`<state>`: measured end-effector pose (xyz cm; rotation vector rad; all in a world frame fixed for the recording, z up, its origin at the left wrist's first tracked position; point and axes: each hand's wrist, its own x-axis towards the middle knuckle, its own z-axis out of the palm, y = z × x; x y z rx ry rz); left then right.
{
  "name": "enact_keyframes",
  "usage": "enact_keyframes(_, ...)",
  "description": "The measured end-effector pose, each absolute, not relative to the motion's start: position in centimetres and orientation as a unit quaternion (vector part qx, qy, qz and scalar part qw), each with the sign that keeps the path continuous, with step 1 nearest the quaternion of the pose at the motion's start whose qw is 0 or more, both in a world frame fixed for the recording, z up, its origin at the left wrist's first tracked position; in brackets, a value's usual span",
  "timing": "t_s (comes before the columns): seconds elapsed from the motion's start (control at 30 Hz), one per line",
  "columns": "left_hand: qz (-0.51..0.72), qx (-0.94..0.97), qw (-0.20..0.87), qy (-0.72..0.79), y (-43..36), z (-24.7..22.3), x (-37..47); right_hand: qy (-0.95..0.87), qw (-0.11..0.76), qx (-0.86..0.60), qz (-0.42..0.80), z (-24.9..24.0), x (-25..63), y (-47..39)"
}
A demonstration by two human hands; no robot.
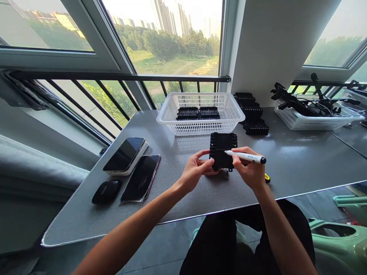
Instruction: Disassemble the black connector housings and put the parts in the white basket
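Observation:
My left hand (197,170) grips a black plastic part (223,143) with ridged sides by its left edge, thumb in front, and tilts its flat face toward me above the table. In my right hand (250,170) is a white marker pen (246,156), held like a pencil. The pen's tip meets or nearly meets the middle of the part's face; I cannot tell whether it touches. Its dark end points right. Behind the part stands a white plastic basket (200,127) with black ridged parts (197,113) inside.
More black parts (252,114) are stacked right of the basket. Another white basket (312,121) holds black cabled items. Two phones (124,154) (141,177) and a black case (106,191) lie at left. A yellow-edged object (267,178) sits by my right wrist.

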<state>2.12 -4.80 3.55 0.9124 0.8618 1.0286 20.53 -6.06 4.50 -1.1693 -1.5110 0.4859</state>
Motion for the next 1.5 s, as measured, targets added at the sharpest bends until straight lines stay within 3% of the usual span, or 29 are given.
enact_keyframes(0.37, 0.453, 0.408, 0.688, 0.393, -4.7, 3.4, 2.0, -0.662, 0.534, -0.489, 0.192, 4.4, 20.4, -5.9)
enact_keyframes(0.7, 0.440, 0.407, 0.701, 0.388, -4.9, 3.0, 2.3, -0.624, 0.605, -0.478, 0.127, 4.5, 20.7, -5.6)
enact_keyframes(1.5, 0.410, 0.424, 0.712, 0.382, -5.3, 3.1, 2.6, -0.631, 0.632, -0.441, 0.089, 3.5, 21.2, -4.8)
